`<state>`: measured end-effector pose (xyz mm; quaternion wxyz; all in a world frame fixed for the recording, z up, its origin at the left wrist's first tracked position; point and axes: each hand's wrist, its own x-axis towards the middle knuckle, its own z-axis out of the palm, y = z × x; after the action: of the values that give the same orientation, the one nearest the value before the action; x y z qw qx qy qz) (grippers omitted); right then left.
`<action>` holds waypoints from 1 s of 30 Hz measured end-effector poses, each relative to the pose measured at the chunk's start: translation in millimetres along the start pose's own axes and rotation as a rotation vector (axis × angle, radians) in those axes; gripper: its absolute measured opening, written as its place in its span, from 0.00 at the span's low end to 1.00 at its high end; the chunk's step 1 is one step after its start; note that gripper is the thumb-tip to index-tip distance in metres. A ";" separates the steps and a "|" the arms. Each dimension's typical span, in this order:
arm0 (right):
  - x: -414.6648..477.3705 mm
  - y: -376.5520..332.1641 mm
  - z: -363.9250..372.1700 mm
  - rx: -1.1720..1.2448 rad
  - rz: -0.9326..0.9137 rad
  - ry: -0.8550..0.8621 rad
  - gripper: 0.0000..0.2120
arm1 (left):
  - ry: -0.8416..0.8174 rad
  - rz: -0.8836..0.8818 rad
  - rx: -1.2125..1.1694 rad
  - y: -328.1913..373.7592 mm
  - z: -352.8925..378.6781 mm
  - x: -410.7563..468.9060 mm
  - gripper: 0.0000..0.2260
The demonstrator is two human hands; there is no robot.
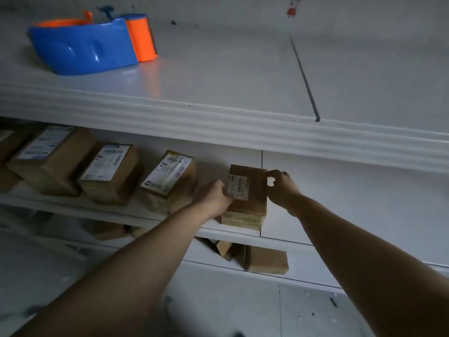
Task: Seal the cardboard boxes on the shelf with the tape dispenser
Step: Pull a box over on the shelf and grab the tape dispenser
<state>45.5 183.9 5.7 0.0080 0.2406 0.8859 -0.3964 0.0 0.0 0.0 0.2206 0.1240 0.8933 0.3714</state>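
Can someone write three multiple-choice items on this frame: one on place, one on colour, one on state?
1. Where is the tape dispenser?
A. On the upper shelf
B. In the left hand
C. On the floor

2. What colours is the tape dispenser?
A. Black and white
B. Blue and orange
C. Green and yellow

3. What are the hands doing?
A. Both hang free
B. One holds the dispenser
C. Both are on the rightmost box of the middle shelf row

Answers:
1 A: it lies at the left of the upper shelf, away from both hands.
2 B: blue body, orange parts.
3 C: the left hand grips the box's left side and the right hand is at its right edge.
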 end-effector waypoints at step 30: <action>-30.1 55.6 -18.6 0.060 -0.026 -0.302 0.30 | 0.164 -0.208 0.142 12.3 18.7 -0.7 0.28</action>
<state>99.4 216.1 -14.2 0.1291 0.1667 0.8655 -0.4543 10.4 19.6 -2.7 0.1748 0.0153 0.9403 0.2915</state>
